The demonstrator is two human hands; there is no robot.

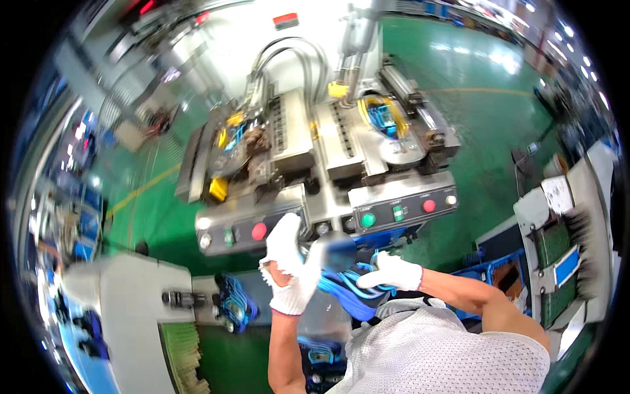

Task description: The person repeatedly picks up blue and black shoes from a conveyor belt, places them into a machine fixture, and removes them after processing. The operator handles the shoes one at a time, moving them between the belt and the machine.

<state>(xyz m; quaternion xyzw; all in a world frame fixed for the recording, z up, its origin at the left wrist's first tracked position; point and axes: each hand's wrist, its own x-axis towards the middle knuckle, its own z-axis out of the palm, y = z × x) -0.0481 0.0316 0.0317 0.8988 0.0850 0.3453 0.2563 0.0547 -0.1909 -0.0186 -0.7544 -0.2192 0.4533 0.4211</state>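
Observation:
My right hand (396,273), in a white knit glove, is closed on a blue shoe upper (354,294) with light blue laces, held low in front of my body. My left hand (292,266), also gloved, is raised just left of it with fingers stretched up and thumb apart. Bare skin shows through a gap in this glove. A dark, rounded, blurred shape (338,252) lies beside the left thumb; I cannot tell if it belongs to the shoe. Ahead is a two-station machine with a control panel (403,207); blue shoe parts (382,118) sit in its right station.
More blue shoes (236,305) stand on a surface at lower left, and others (321,354) lie below my hands. Brush-edged machine housings flank me at left (131,315) and right (558,262). A blue crate (489,276) is at right. Green floor (472,138) extends behind.

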